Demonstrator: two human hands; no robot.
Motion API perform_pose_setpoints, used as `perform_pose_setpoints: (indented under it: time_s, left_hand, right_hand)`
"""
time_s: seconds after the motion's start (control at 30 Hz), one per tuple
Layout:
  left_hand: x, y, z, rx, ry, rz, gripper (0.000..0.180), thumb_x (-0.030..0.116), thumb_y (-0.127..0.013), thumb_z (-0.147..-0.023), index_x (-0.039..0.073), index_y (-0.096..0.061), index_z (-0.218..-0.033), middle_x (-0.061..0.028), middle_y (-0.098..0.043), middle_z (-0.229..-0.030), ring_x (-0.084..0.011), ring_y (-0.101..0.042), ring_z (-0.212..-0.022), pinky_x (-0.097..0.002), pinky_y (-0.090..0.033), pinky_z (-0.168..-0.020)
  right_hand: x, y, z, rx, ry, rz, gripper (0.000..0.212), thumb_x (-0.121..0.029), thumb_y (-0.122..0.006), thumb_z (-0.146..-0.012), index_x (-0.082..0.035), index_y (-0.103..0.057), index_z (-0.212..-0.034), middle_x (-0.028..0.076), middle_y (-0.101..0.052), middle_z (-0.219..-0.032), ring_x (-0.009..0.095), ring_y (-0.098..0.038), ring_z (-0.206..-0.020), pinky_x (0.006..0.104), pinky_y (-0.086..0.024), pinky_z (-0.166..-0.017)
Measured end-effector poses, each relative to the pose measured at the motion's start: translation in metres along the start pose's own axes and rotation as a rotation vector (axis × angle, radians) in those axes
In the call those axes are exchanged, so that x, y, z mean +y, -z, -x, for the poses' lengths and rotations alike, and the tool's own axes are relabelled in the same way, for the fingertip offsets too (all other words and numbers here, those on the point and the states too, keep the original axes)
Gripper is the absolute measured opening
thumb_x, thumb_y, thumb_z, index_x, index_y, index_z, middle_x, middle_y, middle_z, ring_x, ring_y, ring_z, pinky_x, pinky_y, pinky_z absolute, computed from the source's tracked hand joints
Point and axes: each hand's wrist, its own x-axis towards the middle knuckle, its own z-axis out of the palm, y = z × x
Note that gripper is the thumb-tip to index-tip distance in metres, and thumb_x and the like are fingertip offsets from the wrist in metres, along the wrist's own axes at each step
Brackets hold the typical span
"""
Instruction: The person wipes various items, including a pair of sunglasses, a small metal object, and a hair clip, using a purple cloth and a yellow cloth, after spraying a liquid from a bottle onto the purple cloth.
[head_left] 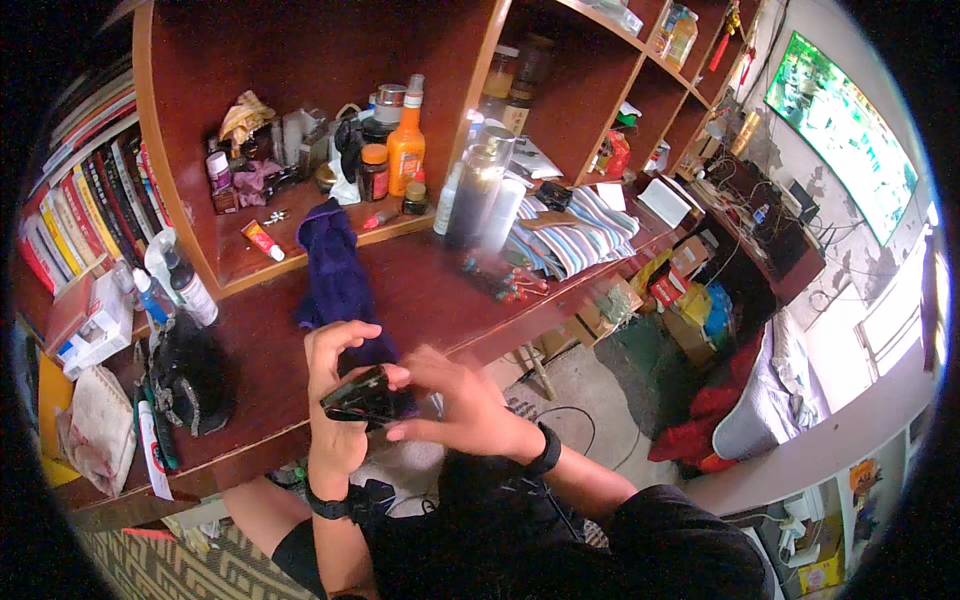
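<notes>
My left hand (338, 385) is wrapped round a glossy black, flat object that looks like a smartphone (362, 397), just off the desk's front edge. My right hand (450, 405) is at the phone's right side, its thumb below and its fingers above. Motion smears those fingers, so whether they grip it cannot be made out. Behind my hands, a dark blue cloth (335, 260) hangs from the shelf lip down onto the desk. A dark band circles each wrist.
The reddish-brown desk (270, 360) holds a black bag (190, 375), spray bottles (190, 285), tall clear containers (480, 185) and a striped cloth (575, 230). An orange bottle (406, 145) stands among jars on the shelf. Books (95, 205) line the left; a lit screen (845, 130) hangs right.
</notes>
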Motion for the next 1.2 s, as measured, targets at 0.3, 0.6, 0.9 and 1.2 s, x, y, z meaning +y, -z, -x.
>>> perform_pose_setpoints:
  time_s: [0.3, 0.6, 0.9, 1.2]
  left_hand:
    - [0.012, 0.001, -0.012, -0.066, -0.221, -0.292, 0.078, 0.072, -0.043, -0.089, 0.001, -0.064, -0.112, -0.0173, -0.051, -0.131, -0.0387, -0.046, -0.122, -0.05, -0.034, -0.106]
    - [0.012, 0.017, -0.005, -0.141, -0.111, -0.873, 0.047, 0.034, -0.073, -0.081, 0.004, -0.062, -0.115, -0.0141, -0.053, -0.129, -0.0368, -0.046, -0.124, -0.0517, -0.038, -0.104]
    - [0.005, 0.022, -0.003, -0.115, -0.161, -0.812, 0.039, 0.035, -0.076, -0.079, 0.007, -0.068, -0.105, -0.0113, -0.057, -0.123, -0.0344, -0.048, -0.122, -0.0481, -0.042, -0.102]
    - [0.002, 0.021, -0.003, -0.011, -0.298, -0.761, 0.015, 0.018, -0.075, -0.079, 0.007, -0.069, -0.085, -0.0027, -0.063, -0.097, -0.0233, -0.058, -0.098, -0.039, -0.046, -0.085]
  right_hand:
    - [0.01, 0.053, 0.036, 0.325, -0.256, -0.134, 0.04, -0.01, -0.077, -0.08, 0.001, -0.067, -0.118, 0.013, -0.069, -0.121, 0.022, -0.066, -0.109, 0.0347, -0.05, -0.096]
    - [0.11, 0.224, 0.049, 0.928, -0.195, 0.533, 0.032, -0.009, -0.073, -0.087, -0.002, -0.069, -0.117, 0.01, -0.07, -0.116, 0.018, -0.063, -0.109, 0.0313, -0.047, -0.097]
    - [0.234, 0.302, 0.071, 0.314, -0.666, 0.763, 0.064, -0.039, -0.054, -0.1, 0.004, -0.039, -0.145, 0.027, -0.046, -0.145, 0.036, -0.043, -0.138, 0.0383, -0.033, -0.113]
    - [0.238, 0.318, 0.069, 0.23, -0.646, 0.708, 0.064, -0.039, -0.053, -0.101, -0.001, -0.035, -0.15, 0.023, -0.044, -0.148, 0.033, -0.043, -0.138, 0.0382, -0.03, -0.114]
